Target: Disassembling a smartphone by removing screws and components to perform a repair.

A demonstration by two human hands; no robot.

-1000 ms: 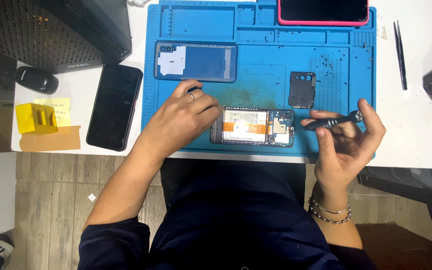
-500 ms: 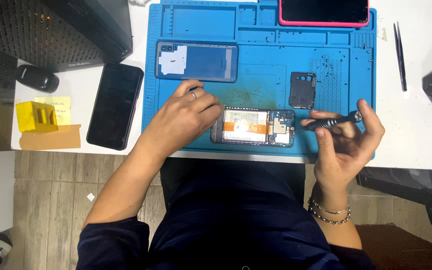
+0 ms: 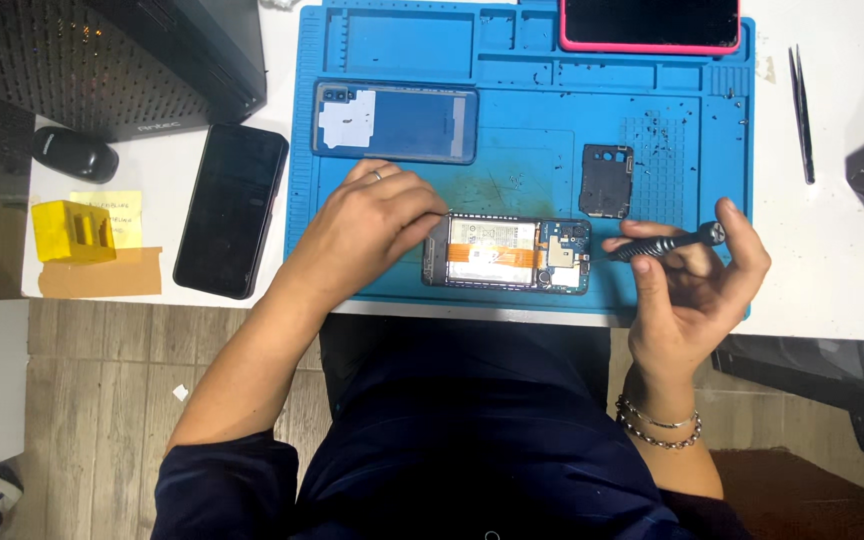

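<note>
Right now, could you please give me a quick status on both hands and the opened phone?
Left hand steadying opened phone on blue mat. Right hand shut on screwdriver, tip just off the phone's right end. Nothing in the way.

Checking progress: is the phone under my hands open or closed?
Open: the phone lies back off, circuit board and orange ribbon exposed; its back lies apart.

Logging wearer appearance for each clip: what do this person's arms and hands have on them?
Both forearms are bare, with dark navy sleeves ending around the elbows. The left hand wears a thin silver ring on one of its fingers. The right hand has no ring that shows; its wrist carries two slim beaded bracelets, silvery and dark. No gloves.
</note>
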